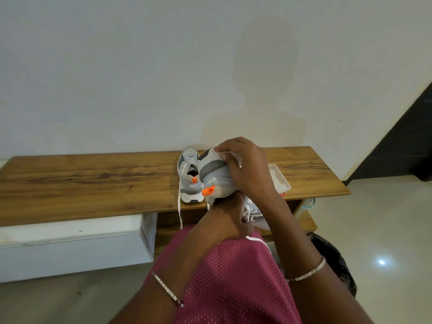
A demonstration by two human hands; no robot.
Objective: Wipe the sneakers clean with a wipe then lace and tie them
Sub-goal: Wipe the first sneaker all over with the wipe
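The right hand [245,167] curls over the heel of the raised sneaker [214,176], fingertips pressing a white wipe [228,155] against the grey and white heel panel. The left hand [230,218] reaches up from below into the shoe's opening and supports it from inside; its fingers are hidden, so their grip cannot be told. The raised sneaker is held heel upward, its orange pull tab [208,190] facing the viewer, above the front edge of the wooden worktop [93,181]. A loose lace end [254,239] hangs below the left hand onto the pink mesh garment [233,281]. Each forearm bears a thin bracelet [167,288].

Just left of the raised sneaker, the second sneaker [189,176] stands upright on the worktop, heel toward the viewer, its white lace [179,206] trailing over the worktop's front edge. Right of the raised sneaker, partly behind the right hand, lies a white container [279,178] on the worktop. A white drawer unit [70,246] sits beneath the worktop, left of both sneakers.
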